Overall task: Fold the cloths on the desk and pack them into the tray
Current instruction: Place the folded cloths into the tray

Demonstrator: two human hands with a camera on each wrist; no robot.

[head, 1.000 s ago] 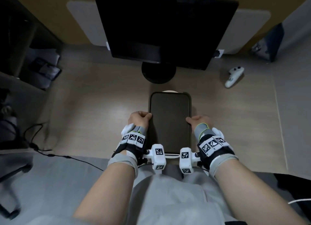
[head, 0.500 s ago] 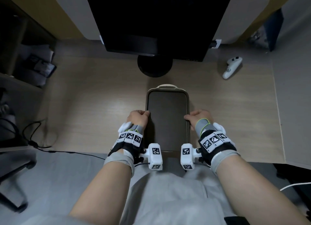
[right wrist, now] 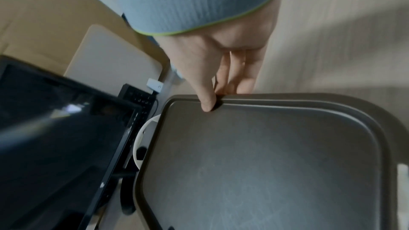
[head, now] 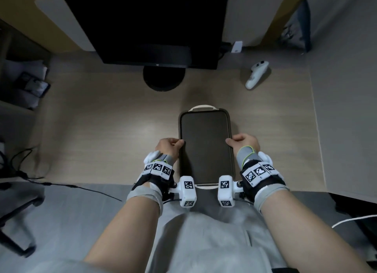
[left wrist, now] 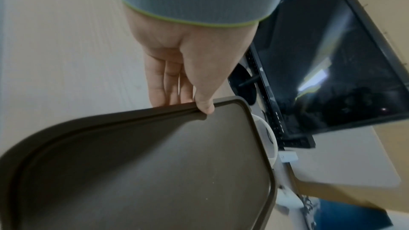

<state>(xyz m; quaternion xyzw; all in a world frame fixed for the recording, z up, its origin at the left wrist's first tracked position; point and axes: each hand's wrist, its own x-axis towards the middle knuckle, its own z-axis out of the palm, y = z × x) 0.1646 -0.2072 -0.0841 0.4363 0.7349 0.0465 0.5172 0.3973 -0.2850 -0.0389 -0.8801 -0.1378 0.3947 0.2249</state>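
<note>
A dark brown tray (head: 205,150) with a white handle (head: 201,107) at its far end lies lengthwise in front of me, and nothing is in it. My left hand (head: 170,147) grips its left long rim, thumb on top and fingers underneath. My right hand (head: 242,143) grips the right rim the same way. The left wrist view shows the left hand (left wrist: 188,69) pinching the tray (left wrist: 155,163) rim. The right wrist view shows the right hand (right wrist: 221,62) doing likewise on the tray (right wrist: 265,163). No cloth is in view.
A black monitor (head: 146,23) on a round stand (head: 164,78) fills the back of the wooden desk (head: 102,130). A white controller (head: 257,73) lies at the back right. A black cable (head: 61,186) runs along the desk's near left edge.
Both hands have carried the tray to the right and a little nearer to me, away from the monitor stand. The grip has not changed.
</note>
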